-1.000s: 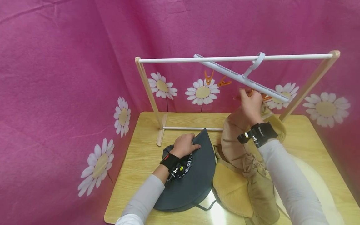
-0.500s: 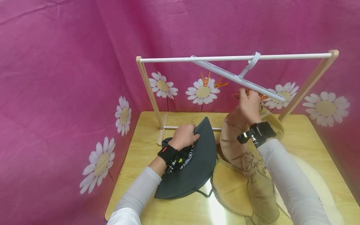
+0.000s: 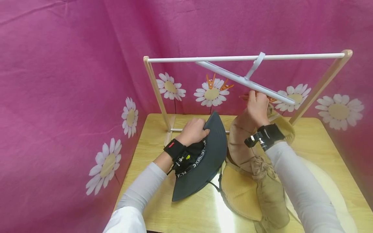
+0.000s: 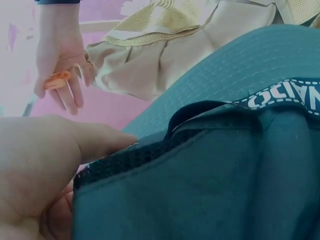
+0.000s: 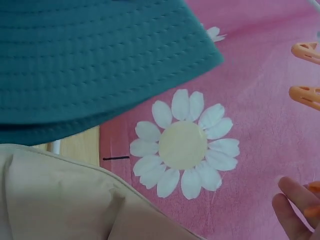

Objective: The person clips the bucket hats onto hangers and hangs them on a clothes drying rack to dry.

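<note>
My left hand (image 3: 193,132) grips the dark wide-brimmed hat (image 3: 217,142) by its crown edge, with thumb inside; white lettering runs round its inner band. The hat's brim tip points up toward the back. Below the right half of the pale hanger (image 3: 233,75), my right hand (image 3: 257,108) pinches an orange clip (image 4: 57,80). A beige hat (image 3: 240,145) with a knotted band lies beneath that hand, and a yellow woven hat (image 3: 240,191) overlaps it. In the right wrist view, the dark hat's stitched brim (image 5: 100,60) passes above the beige fabric.
The hanger hooks over the white bar (image 3: 175,60) of a wooden rack (image 3: 155,92). Two more orange clips (image 3: 210,83) hang toward its left end. A cream brim (image 3: 326,191) lies at the table's right. Pink cloth with daisies (image 3: 212,94) encloses the table (image 3: 157,207).
My left hand has raised the dark hat and tilted its brim up and rightward, toward the hanger. My right hand stays at the clip; the hanger has swung slightly left.
</note>
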